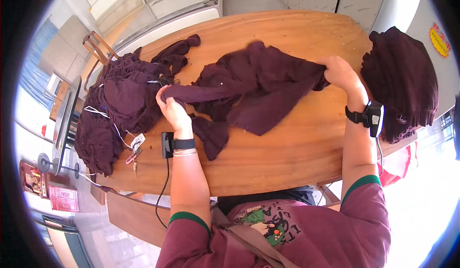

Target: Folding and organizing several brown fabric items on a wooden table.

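Dark maroon garment [249, 83] lies spread and rumpled across the middle of the wooden table [287, 158], stretched between both hands. Left hand [173, 107] is closed in a fist around a bunched, rolled end of the garment, at the garment's left side, knuckles up, thumb tucked over the cloth. Right hand [339, 71] is clenched on the garment's right edge, fingers curled down over a gathered fold, cloth pulled taut toward it. A loose flap of the garment hangs down toward the near table edge, just right of the left wrist.

Left of the garment, touching or nearly touching it, sits a heap of maroon clothes [117, 105] with white strings and a paper tag [137, 141] poking out at its near side. Right of the garment, past the right hand and apart from it, a second maroon pile [407, 81] sits at the table's right end, partly overhanging.

Both wrists wear black strap devices: left wrist device [167, 145] with a black cable running down off the table, right wrist device [373, 117] also cabled. Left of the heap, off the table, a metal stand [64, 124] is partly visible.
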Demonstrator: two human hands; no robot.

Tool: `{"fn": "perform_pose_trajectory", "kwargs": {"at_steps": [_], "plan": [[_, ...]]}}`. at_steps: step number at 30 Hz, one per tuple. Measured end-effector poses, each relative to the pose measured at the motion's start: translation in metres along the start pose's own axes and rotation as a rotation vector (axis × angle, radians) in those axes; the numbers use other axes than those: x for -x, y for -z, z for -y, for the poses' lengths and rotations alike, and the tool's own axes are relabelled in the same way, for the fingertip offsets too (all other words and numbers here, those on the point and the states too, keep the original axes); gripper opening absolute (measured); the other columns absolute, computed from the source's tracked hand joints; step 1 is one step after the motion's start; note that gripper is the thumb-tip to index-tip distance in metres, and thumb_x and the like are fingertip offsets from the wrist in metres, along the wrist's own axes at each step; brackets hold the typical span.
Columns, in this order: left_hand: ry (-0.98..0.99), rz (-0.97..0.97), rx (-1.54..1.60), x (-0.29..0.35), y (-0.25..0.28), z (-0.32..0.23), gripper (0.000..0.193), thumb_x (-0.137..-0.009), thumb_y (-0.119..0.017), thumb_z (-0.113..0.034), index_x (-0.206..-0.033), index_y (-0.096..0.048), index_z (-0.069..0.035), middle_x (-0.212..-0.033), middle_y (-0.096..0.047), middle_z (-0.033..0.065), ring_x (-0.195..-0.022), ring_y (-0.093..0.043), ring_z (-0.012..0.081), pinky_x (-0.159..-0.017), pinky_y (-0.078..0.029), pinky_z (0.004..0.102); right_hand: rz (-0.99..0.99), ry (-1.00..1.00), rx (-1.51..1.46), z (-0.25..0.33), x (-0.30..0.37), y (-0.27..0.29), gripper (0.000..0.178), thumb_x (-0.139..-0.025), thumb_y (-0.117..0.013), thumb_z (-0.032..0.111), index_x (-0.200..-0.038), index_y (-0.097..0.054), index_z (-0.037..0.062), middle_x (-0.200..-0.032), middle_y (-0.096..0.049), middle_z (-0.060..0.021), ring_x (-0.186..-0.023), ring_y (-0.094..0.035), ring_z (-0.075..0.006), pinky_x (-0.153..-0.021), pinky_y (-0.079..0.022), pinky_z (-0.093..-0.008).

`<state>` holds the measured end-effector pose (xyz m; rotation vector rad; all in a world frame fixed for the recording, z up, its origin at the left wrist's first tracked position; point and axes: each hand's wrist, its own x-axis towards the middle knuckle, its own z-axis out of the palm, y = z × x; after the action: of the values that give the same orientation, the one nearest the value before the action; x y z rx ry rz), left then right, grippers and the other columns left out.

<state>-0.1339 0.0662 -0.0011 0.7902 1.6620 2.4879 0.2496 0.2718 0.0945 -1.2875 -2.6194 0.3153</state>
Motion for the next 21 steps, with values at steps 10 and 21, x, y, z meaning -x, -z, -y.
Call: {"fn": "perform_pose_trajectory", "kwargs": {"at_steps": [10, 21], "plan": [[0.017, 0.078, -0.168, 0.008, -0.009, -0.012, 0.032, -0.086, -0.049, -0.003, -0.118, -0.049, -0.002, -0.112, -0.056, 0.0132, -0.104, -0.056, 0.0263, -0.093, -0.044, 0.0365, -0.356, 0.258, -0.281, 0.011, -0.003, -0.005, 0.034, -0.080, -0.064, 0.014, -0.111, -0.062, 0.0012, -0.108, -0.064, -0.0177, -0.101, -0.061, -0.0340, -0.089, -0.047, -0.0363], [-0.595, 0.714, -0.878, 0.054, -0.039, -0.034, 0.029, -0.080, -0.063, -0.010, -0.109, -0.059, -0.005, -0.097, -0.061, 0.0143, -0.094, -0.057, 0.0327, -0.080, -0.046, 0.0410, 0.147, 0.428, -0.358, 0.064, 0.010, -0.028, 0.017, -0.072, -0.066, 0.013, -0.087, -0.062, 0.0046, -0.073, -0.063, -0.0119, -0.071, -0.060, -0.0278, -0.064, -0.048, -0.0365]]}}
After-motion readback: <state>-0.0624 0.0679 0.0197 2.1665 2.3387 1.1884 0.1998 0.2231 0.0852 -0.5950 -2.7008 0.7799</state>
